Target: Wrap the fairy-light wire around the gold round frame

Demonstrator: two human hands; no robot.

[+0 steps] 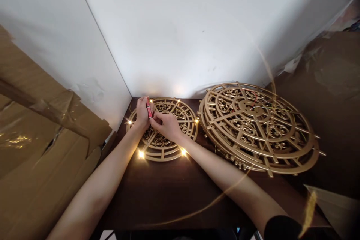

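Evidently, the left hand [143,111] grasps a red cylinder [149,108] above the gold openwork disc [162,153], just left of the frame's centre. The right hand [168,125] curls its fingers at the cylinder's lower end; what it pinches cannot be told. Bracing the cylinder firmly while using light fingertip pressure should work best.

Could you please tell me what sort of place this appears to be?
Probably a small workshop or assembly corner: gold openwork discs are stacked on a dark table, beside another disc with glowing lights around its edge, and taped cardboard stands at the left.
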